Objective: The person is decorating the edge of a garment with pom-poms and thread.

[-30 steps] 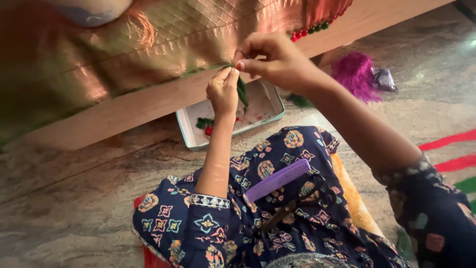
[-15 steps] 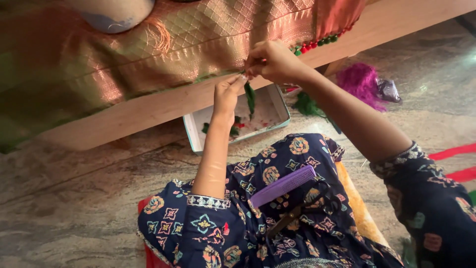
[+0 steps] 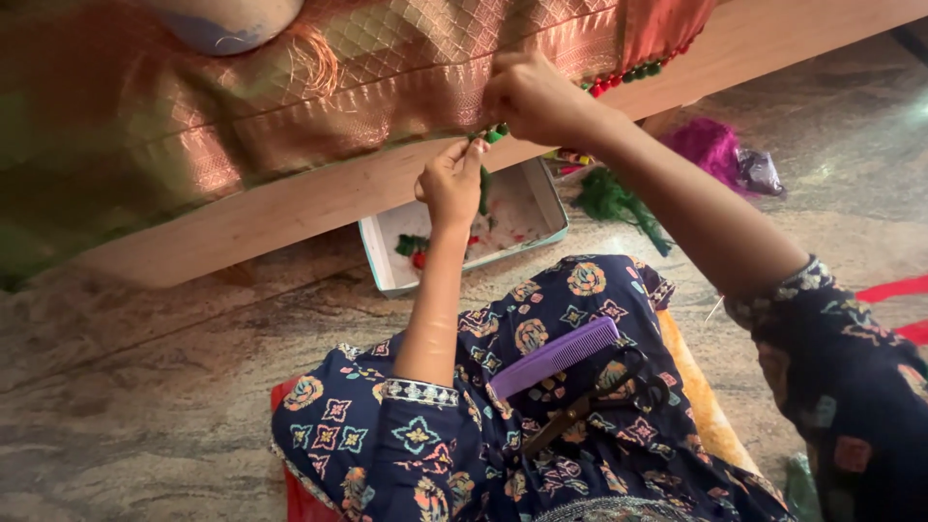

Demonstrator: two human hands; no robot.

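Observation:
An orange-gold woven cloth (image 3: pixel 406 87) hangs over a wooden board (image 3: pixel 290 208), with small red and green tassels (image 3: pixel 628 75) along its lower edge. My right hand (image 3: pixel 536 97) pinches that edge next to a green tassel (image 3: pixel 493 135). My left hand (image 3: pixel 449 179) is raised just below, its fingers closed on a green thread that hangs from the same spot. A white tray (image 3: pixel 387 266) with red and green bits lies on the floor under both hands.
A purple comb (image 3: pixel 553 356) and dark scissors (image 3: pixel 590 401) rest on my lap. Green thread (image 3: pixel 614 203) and a magenta thread bundle (image 3: pixel 710 145) lie on the stone floor to the right. A blue-white rounded object (image 3: pixel 227 19) sits on the cloth.
Both hands have moved up and closer to the cloth edge. The view has shifted so the tray and lap sit further right and lower.

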